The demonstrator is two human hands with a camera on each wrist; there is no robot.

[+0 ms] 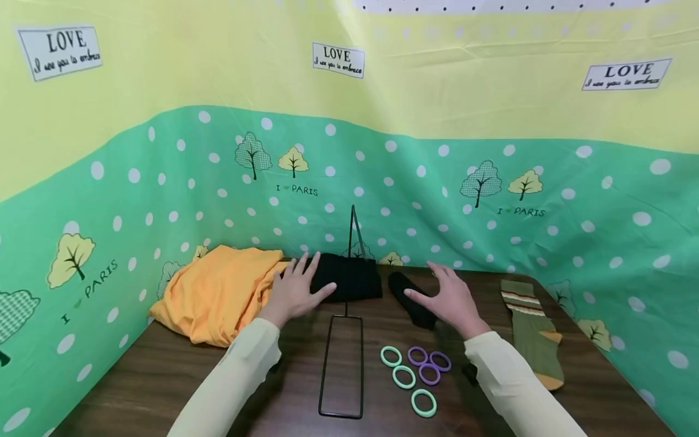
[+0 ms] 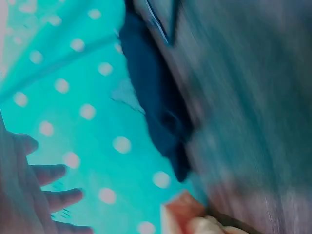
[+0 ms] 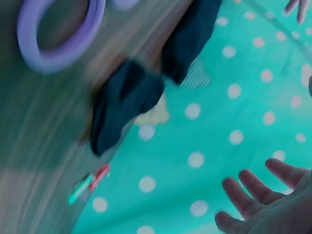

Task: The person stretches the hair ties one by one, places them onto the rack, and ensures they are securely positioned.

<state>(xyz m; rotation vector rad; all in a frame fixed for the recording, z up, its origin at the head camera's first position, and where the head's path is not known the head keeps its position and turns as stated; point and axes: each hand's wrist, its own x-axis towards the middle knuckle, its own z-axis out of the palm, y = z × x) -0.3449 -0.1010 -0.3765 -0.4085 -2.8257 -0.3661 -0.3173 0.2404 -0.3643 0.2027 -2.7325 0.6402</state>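
My left hand [image 1: 297, 288] is held above the table with fingers spread, between a heap of orange cloth [image 1: 218, 294] and a folded black cloth [image 1: 352, 279]. In the left wrist view its fingers [image 2: 63, 197] are extended and hold nothing. The black cloth lies across a black wire stand [image 1: 362, 370]. My right hand [image 1: 450, 300] hovers with fingers apart by a black sock [image 1: 409, 297], overlapping its edge in the head view. The right wrist view shows that palm and its fingers [image 3: 248, 195] holding nothing.
Several light green rings [image 1: 404, 377] and purple rings [image 1: 429, 374] lie on the brown table [image 1: 164, 388]. An olive sock [image 1: 532, 334] with stripes lies at the right. Small red and green items [image 3: 90, 184] show near the back edge. A polka-dot curtain [image 1: 306, 158] hangs behind.
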